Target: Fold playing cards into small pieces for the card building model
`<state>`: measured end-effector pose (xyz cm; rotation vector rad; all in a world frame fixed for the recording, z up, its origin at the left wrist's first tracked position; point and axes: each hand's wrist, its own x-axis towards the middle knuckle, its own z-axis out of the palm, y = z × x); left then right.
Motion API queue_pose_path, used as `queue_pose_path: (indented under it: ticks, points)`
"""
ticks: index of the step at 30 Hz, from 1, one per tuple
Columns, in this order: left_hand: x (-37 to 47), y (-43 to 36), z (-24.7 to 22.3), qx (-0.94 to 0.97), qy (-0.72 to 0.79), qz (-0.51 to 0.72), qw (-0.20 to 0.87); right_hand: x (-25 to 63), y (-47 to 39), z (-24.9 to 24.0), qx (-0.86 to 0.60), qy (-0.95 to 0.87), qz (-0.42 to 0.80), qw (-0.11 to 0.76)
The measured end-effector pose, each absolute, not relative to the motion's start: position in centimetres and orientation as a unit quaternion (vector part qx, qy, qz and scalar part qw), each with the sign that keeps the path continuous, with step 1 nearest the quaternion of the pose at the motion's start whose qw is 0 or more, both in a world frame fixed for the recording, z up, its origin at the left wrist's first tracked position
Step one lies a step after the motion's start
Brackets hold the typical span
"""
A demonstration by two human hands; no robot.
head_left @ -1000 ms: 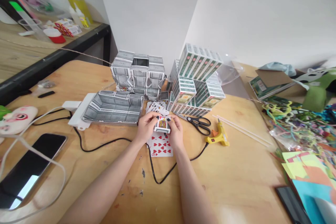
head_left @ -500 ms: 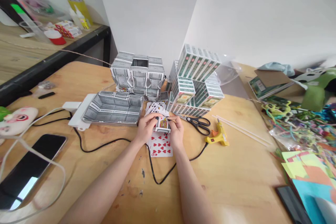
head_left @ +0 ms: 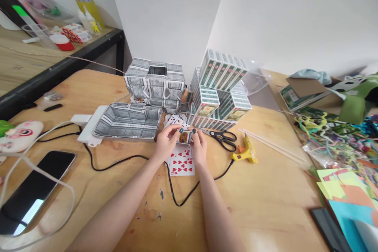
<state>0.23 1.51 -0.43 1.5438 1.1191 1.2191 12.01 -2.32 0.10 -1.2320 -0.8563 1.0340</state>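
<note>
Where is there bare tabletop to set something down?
Bare wood lies between the right forearm, glue gun and coloured paper, and a narrower patch between the white cable and left forearm. Around the left hand and right hand it is crowded: cards, scissors, tray.

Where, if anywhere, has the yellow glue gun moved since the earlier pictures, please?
No, the yellow glue gun still lies just right of the scissors.

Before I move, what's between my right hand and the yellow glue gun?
Scissors with black handles lie between your right hand and the glue gun, as the head view shows. The black cord loops nearer to you.
</note>
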Motion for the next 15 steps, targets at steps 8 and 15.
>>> queue_pose_path:
  ticks: [8, 15]
  points:
    - [0.1, 1.2, 0.1, 0.64, 0.423, 0.506, 0.395, 12.4, -2.1, -0.1, -0.551, -0.418, 0.4, 0.601]
    - [-0.1, 1.2, -0.1, 0.649, 0.417, 0.507, 0.384, 12.7, -2.0, -1.0, -0.572, -0.428, 0.34, 0.611]
